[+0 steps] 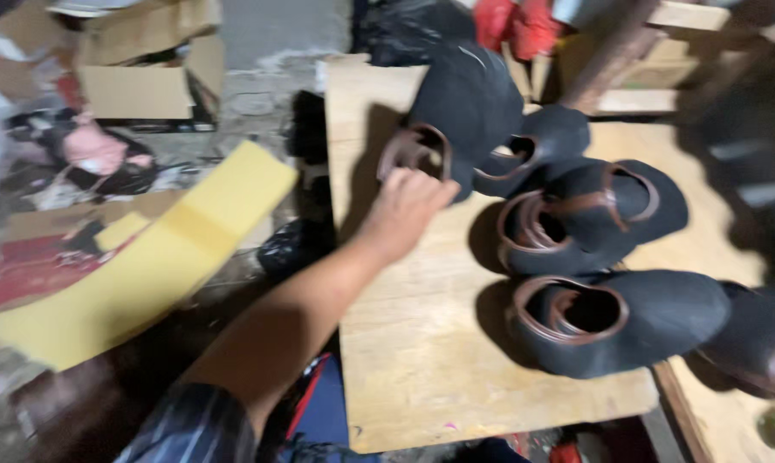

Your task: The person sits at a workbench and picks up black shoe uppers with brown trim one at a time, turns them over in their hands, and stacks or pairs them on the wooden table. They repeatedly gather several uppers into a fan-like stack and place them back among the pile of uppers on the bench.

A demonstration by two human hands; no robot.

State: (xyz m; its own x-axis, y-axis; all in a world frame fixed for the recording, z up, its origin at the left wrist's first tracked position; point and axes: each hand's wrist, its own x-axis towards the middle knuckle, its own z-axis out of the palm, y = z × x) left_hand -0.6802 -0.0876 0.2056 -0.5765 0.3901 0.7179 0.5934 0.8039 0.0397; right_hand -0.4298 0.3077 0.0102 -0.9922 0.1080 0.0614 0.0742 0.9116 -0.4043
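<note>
Overall, the view was blurred by motion. At far left, an open cardboard box (139, 64) was noted on the floor, with a pink object (96, 147) lying below it among scattered clutter. A long yellow foam strip (147, 257) was observed slanting across the left foreground, near the forearm but apart from it. One hand (405, 210) was seen extended over a wooden board (422, 360), its sleeve striped at the lower edge; which hand it was could not be determined, though the arm entered from lower left. Its fingers (426, 184) were found curled against the brown-trimmed opening of a black shoe upper (469, 103) at the board's far end; whether the upper was actually clamped could not be told. No second hand was recorded. To the right, three further black uppers (627, 321) with brown collars were noted lying on the board, touching and overlapping. Red material (516, 21) was observed at the top edge.
</note>
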